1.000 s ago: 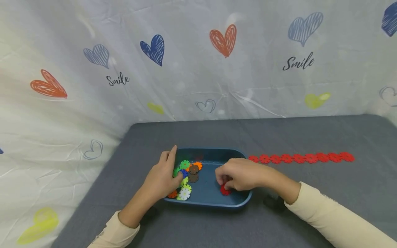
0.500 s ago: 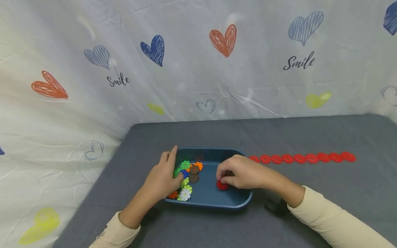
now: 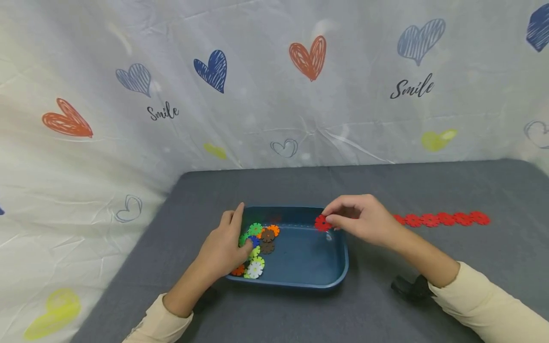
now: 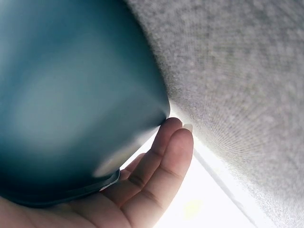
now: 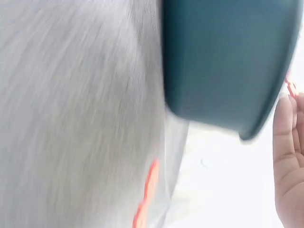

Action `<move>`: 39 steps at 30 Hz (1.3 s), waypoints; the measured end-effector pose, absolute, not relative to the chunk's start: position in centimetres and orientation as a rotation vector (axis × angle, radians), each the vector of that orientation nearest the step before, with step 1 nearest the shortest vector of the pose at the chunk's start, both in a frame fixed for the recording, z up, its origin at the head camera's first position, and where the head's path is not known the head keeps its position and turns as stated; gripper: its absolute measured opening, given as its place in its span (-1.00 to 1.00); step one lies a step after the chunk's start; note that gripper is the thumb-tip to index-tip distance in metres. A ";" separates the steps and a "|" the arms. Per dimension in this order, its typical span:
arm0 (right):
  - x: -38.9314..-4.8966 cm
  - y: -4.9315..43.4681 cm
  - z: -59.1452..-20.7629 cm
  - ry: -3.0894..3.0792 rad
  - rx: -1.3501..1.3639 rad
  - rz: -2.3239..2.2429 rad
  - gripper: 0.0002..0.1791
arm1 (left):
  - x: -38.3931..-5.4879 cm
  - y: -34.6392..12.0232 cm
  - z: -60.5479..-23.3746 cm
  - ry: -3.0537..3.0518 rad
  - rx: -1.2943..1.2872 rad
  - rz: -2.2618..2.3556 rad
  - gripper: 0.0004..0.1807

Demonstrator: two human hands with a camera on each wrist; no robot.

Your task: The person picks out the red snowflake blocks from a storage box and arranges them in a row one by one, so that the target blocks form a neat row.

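Note:
My right hand [image 3: 366, 220] pinches a red snowflake disc [image 3: 322, 223] between thumb and fingertips, over the far right part of a blue tray [image 3: 300, 285]. In the right wrist view the disc [image 5: 291, 87] is a sliver at the fingertips, level with the tray's rim. My left hand [image 3: 224, 240] grips the tray's left side, thumb inside over the discs, fingers along the outer wall. The left wrist view has those fingers [image 4: 159, 171] against the outside of the tray [image 4: 71, 104]. Several green, orange, brown, yellow and white discs [image 3: 256, 269] lie at the tray's left end.
A row of red snowflake discs [image 3: 446, 218] lies on the grey cloth-covered table [image 3: 274, 314] to the right, its near end hidden behind my right hand. A dark object [image 3: 411, 288] is at my right wrist. A white curtain with hearts [image 3: 257, 95] hangs behind.
My right hand has lifted the red disc from the tray floor and moved up and to the right, toward the far rim. The left hand stays on the tray.

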State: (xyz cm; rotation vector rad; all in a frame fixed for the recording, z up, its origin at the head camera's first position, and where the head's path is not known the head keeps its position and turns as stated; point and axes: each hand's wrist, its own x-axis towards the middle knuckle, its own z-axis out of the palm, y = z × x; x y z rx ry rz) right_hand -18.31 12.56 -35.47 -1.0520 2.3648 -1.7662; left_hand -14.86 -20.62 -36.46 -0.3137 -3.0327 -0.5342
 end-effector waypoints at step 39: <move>-20.0 39.3 -37.8 3.173 -0.156 -1.263 -0.89 | -14.8 -20.8 -36.5 -3.010 -0.331 -0.542 -0.03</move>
